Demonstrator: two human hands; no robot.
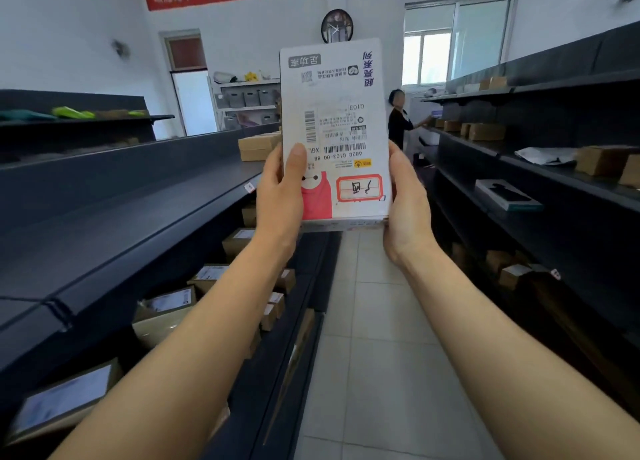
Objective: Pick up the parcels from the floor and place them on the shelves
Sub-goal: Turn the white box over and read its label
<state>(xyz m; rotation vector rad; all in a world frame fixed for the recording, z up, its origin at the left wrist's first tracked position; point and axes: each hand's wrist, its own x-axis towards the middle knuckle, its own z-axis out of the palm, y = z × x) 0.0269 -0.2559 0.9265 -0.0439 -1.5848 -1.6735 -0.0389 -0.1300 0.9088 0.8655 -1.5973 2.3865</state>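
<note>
I hold a flat white parcel [334,120] upright at chest height in the middle of the aisle. Its printed labels, barcodes and a pink cartoon figure face me upside down. My left hand [280,199] grips its lower left edge, thumb across the front. My right hand [407,203] clasps the lower right edge. Dark shelves run along both sides: the left shelf [114,224] and the right shelf [554,182].
Cardboard boxes [166,310] fill the lower left shelves, and more boxes [258,146] sit further along the left shelf. On the right shelves lie brown boxes [602,159] and a flat dark box [507,194]. A person [398,118] stands at the aisle's far end. The floor [377,355] is pale tile.
</note>
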